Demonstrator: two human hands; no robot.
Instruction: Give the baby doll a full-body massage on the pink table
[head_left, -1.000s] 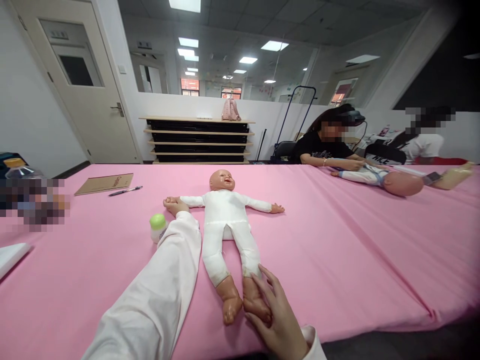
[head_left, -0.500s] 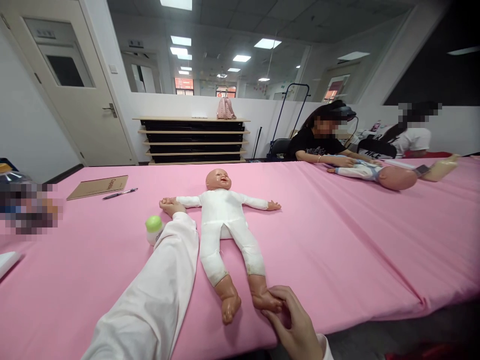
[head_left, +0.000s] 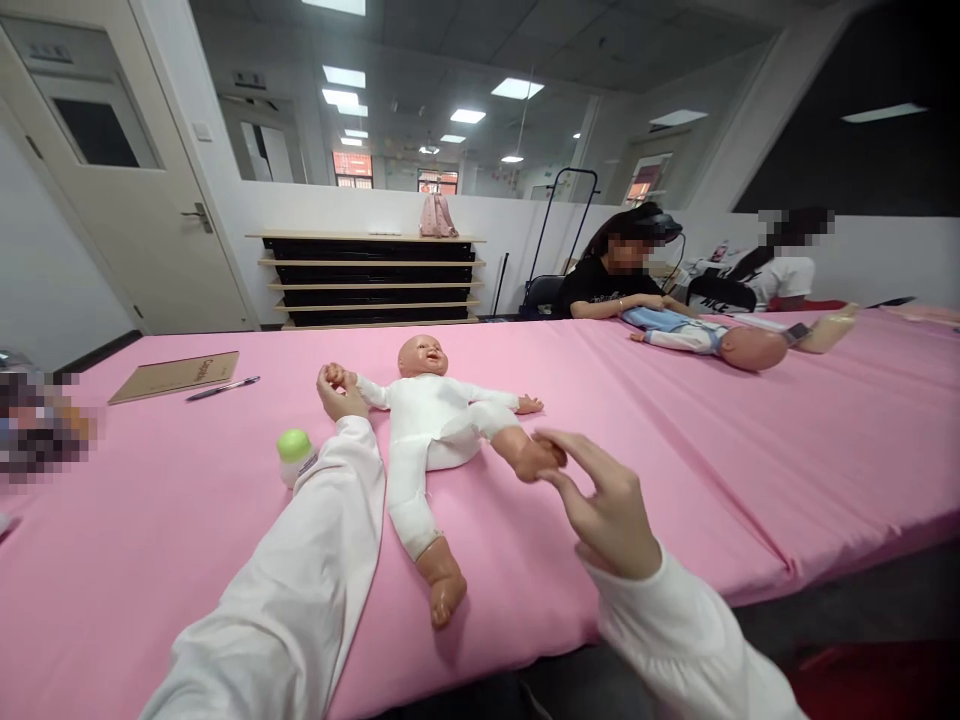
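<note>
Pink cloth [head_left: 712, 480]: spread over the table, creased at right. Doll [head_left: 420, 410]: one, white cloth body, face up in the middle of the cloth, head away from us; one leg lies straight toward the near edge, the other is bent and raised outward. Jar [head_left: 291, 462]: green lid, upright beside our left sleeve [head_left: 292, 560], which covers part of it. Pen [head_left: 223, 389]: just beside a brown notebook [head_left: 176, 377]. Second doll [head_left: 754, 348]: far right, under a co-worker's hands; near its head, a pale bottle [head_left: 827, 328]. Beyond the table: rack [head_left: 375, 283], with a pink backpack [head_left: 437, 216] on top.

Writing: the notebook carries one dark word, too small for us to read surely; a dark chair back [head_left: 721, 296] shows letters resembling "NICE".

Grip: our right hand [head_left: 615, 510] holds the raised foot at the toes, thumb below and fingers above, closed narrowly. Our left hand [head_left: 343, 400], farther off, is curled around the doll's hand on that side, its arm extended outward.
</note>
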